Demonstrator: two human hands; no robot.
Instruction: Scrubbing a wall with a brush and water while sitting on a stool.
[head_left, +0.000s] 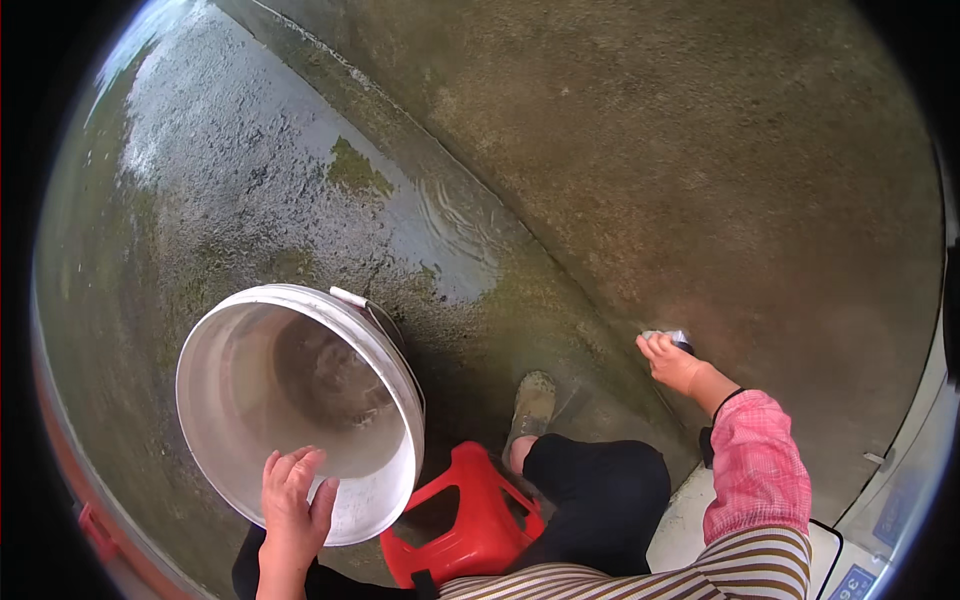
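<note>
A large white plastic bucket (225, 375) with a wire bail handle stands at the left with its mouth facing me. Murky, rippling water (322, 375) is visible inside it. My left hand (291, 491) is at the bucket's near rim, fingers apart and holding nothing. Whether it touches the rim cannot be told. On the right, my right hand (671, 365) grips a small silvery-and-dark object (679, 339), mostly covered by my fingers and too unclear to name. That hand is above the wet concrete floor (712, 187).
A red plastic stool (469, 517) is by my legs. My shoe (534, 401) rests beside a seam crossing the floor diagonally. A rippled puddle (450, 232) lies ahead. White boards or casings (686, 521) border the lower right; a red object (97, 529) is at the lower left.
</note>
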